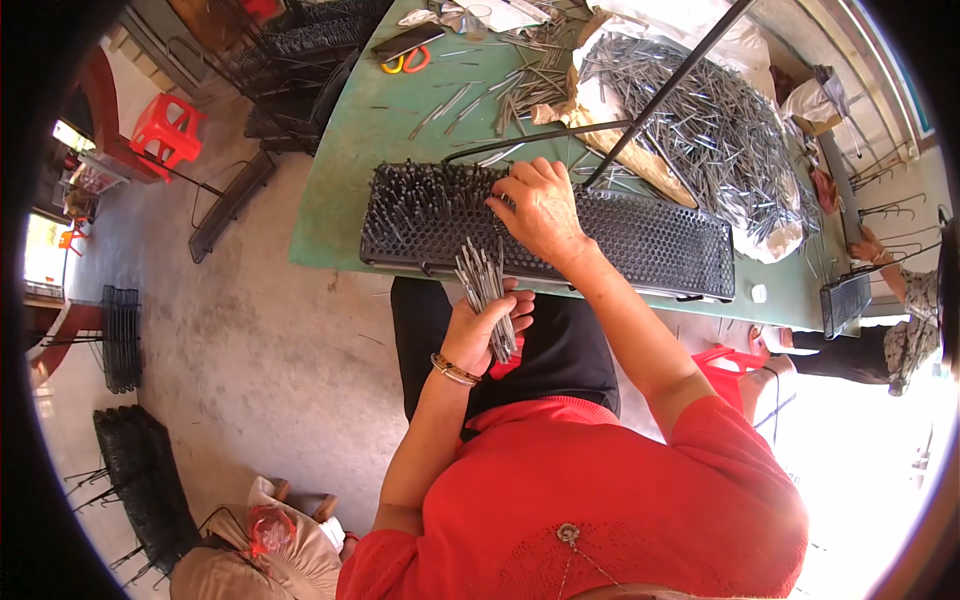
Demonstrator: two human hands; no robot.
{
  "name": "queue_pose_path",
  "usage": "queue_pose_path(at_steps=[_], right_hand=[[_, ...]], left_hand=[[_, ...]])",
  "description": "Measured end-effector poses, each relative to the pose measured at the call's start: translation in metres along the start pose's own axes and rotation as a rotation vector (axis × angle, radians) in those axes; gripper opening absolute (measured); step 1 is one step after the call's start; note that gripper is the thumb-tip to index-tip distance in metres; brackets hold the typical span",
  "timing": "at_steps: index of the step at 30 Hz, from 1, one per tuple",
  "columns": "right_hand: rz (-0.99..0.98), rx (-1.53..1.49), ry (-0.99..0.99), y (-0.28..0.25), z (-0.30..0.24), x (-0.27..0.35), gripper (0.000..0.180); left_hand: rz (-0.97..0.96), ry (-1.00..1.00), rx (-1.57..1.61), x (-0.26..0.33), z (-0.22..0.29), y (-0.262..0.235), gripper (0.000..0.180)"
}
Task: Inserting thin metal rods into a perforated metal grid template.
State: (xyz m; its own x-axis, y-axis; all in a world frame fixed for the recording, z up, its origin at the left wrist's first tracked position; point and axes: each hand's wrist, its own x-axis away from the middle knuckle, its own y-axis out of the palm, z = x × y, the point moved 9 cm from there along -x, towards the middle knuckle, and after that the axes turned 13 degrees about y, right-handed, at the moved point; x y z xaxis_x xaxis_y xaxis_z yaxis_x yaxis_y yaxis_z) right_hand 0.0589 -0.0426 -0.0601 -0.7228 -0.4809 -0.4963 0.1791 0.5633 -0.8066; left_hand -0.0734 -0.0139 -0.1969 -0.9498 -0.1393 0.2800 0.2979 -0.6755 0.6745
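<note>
A long black perforated rack (655, 238) lies along the front edge of the green table. Thin metal rods (415, 205) stand packed in the holes of its left part, while its right part shows bare holes. In my left hand (485, 325), in front of the rack, is a bundle of grey metal rods (484, 285), gripped upright and slightly fanned. My right hand (540, 208) is over the rack, at the edge of the filled part. Its thumb and fingers are pinched together; whatever they hold is hidden.
A black metal handle (660, 95) slants up from the rack. Behind it, an open sack (700, 120) spills many loose rods. Scissors (408, 60) and a dark phone (408, 40) lie at the back left. A person's hand (872, 248) rests by another rack (846, 300) at right.
</note>
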Motion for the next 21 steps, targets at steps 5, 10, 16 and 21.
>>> queue_pose_path(at_steps=[5, 10, 16, 21], right_hand=[[0.019, 0.007, 0.031, 0.003, 0.000, 0.000, 0.011], [0.108, -0.173, 0.143, -0.018, 0.008, -0.010, 0.008], [0.147, -0.252, 0.197, -0.022, 0.017, 0.003, 0.009], [0.157, -0.229, 0.150, -0.012, 0.019, 0.019, 0.008]], left_hand=[[-0.025, 0.000, 0.002, 0.000, 0.002, 0.003, 0.026], [-0.024, -0.007, 0.049, 0.002, 0.002, 0.003, 0.027], [0.026, -0.022, 0.081, -0.001, -0.002, 0.001, 0.024], [0.014, -0.013, 0.084, -0.002, -0.004, 0.000, 0.023]])
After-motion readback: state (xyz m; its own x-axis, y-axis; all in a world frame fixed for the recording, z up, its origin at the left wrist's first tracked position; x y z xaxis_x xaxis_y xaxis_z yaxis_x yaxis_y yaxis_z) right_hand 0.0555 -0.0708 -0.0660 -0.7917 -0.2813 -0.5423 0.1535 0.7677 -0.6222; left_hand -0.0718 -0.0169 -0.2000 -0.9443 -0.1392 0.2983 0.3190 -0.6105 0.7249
